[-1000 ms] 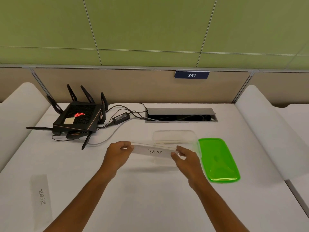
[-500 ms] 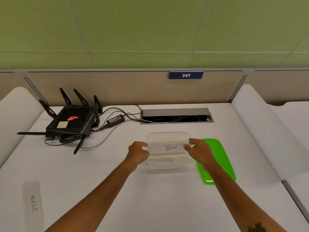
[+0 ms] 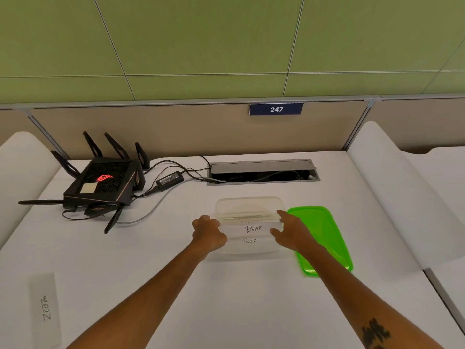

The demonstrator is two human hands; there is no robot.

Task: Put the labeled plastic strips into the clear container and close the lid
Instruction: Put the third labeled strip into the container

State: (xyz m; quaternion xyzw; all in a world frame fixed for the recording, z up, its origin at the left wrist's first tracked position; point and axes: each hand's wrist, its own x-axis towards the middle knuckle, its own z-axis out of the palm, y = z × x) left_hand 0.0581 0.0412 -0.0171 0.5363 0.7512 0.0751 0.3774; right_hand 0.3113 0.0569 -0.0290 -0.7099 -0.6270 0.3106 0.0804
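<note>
Both hands are at the clear rectangular plastic container [image 3: 249, 210] in the middle of the white desk [image 3: 251, 298]: the left hand [image 3: 208, 233] is curled at its left end, the right hand [image 3: 292, 231] has fingers spread at its right end, and I can't tell if either actually grips the translucent "BEAR" strip [image 3: 253, 229] lying between them. A "TIGER" strip [image 3: 249, 241] sits just nearer inside. The bright green lid [image 3: 324, 230] lies just right of the container, and a "ZEBRA" strip [image 3: 45, 308] is far off, near left.
</note>
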